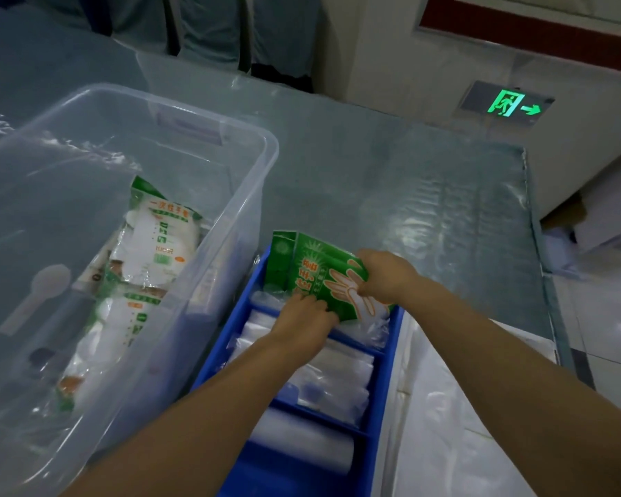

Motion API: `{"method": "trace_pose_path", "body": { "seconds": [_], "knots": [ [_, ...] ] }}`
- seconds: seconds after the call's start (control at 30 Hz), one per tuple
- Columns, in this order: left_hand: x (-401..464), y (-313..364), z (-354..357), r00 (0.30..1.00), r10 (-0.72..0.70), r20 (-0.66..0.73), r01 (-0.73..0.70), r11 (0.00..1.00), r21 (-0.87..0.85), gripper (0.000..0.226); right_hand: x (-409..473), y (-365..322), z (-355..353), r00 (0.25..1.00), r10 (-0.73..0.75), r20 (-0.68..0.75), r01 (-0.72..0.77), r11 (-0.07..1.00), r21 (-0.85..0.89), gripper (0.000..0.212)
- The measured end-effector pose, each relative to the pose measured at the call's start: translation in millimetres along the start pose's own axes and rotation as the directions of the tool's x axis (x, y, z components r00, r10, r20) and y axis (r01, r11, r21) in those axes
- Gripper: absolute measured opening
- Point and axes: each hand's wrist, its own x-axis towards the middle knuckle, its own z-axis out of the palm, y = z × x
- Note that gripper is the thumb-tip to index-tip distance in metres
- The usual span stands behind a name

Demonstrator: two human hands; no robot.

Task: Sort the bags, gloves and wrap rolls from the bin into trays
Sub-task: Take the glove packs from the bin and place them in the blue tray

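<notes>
From the head view, both hands hold 1 green glove pack (pixel 319 274) over the far slot of the blue tray (pixel 391 382): the right hand (pixel 384 278) pinches its right edge, and the left hand (pixel 307 317) has curled fingers on its near corner. To do this well, I think the hands should tip it flat and slide it down beside the clear bags under the left hand. The pack leans, long side running from the hands up toward the clear bin (pixel 251 181), top end up and left.

Clear plastic storage bin (pixel 230 195) at left on plastic-covered table (pixel 427 181); printed glove packets (pixel 158 242) piled inside. Blue divided plastic tray (pixel 388 382) just right of bin. Green glove packets (pixel 312 270) upright in tray's far compartment, left hand (pixel 307 317) and right hand (pixel 384 274) on them. Clear folded bags (pixel 323 374) in middle compartments; white roll (pixel 302 439) in nearest.
</notes>
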Motion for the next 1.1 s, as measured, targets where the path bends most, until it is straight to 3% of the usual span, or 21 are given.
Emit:
{"method": "trace_pose_path", "body": {
  "seconds": [0.1,0.2,0.27,0.4,0.53,0.67,0.77,0.83,0.93,1.0,1.1],
  "knots": [
    [1.4,3.1,-2.7,0.998,-0.069,0.012,0.069,0.997,0.028,0.028,-3.7,2.1,8.1,0.987,0.020,-0.160,-0.029,0.998,-0.058,0.049],
    [5.0,9.0,-23.6,0.999,-0.038,-0.004,0.038,0.998,0.056,0.031,-9.3,0.8,6.1,0.983,0.010,-0.185,-0.027,0.996,-0.087,0.064],
    [12.8,10.1,-43.5,1.000,-0.007,0.020,0.005,0.993,0.115,0.030,-14.4,0.7,0.4,0.981,0.038,-0.190,-0.038,0.999,0.003,0.067],
    [21.9,2.6,-95.4,0.993,0.012,0.113,-0.036,0.976,0.213,0.023,-28.1,-9.4,-23.4,0.949,0.094,-0.301,-0.032,0.978,0.205,0.048],
    [-7.2,-19.3,-142.3,0.997,-0.004,0.076,-0.019,0.955,0.297,0.024,-41.5,-38.9,-45.5,0.890,0.106,-0.444,0.007,0.970,0.244,0.029],
    [-60.7,-73.0,-179.8,0.977,-0.031,-0.211,0.057,0.991,0.118,0.023,-50.2,-84.7,-62.9,0.838,0.066,-0.541,0.094,0.960,0.264,0.022],
    [-96.2,-132.6,-180.5,0.916,-0.235,-0.326,0.210,0.971,-0.113,0.025,-51.8,-117.7,-69.4,0.818,0.030,-0.574,0.140,0.958,0.249,0.019],
    [-112.4,-180.4,-159.6,0.860,-0.446,-0.248,0.389,0.887,-0.248,0.025,-50.5,-135.0,-68.6,0.813,0.041,-0.580,0.136,0.956,0.259,0.018],
    [-130.0,-235.3,-116.2,0.745,-0.665,0.057,0.658,0.717,-0.230,0.044,-50.7,-153.1,-62.4,0.803,0.072,-0.591,0.119,0.953,0.278,0.017],
    [-138.7,-249.7,-95.6,0.686,-0.691,0.228,0.727,0.635,-0.262,0.045,-53.0,-160.5,-59.0,0.796,0.083,-0.599,0.112,0.953,0.281,0.017],
    [-143.9,-254.7,-80.2,0.673,-0.665,0.325,0.729,0.520,-0.446,0.038,-58.2,-167.0,-56.7,0.808,0.084,-0.584,0.103,0.954,0.280,0.017]
  ]
}}
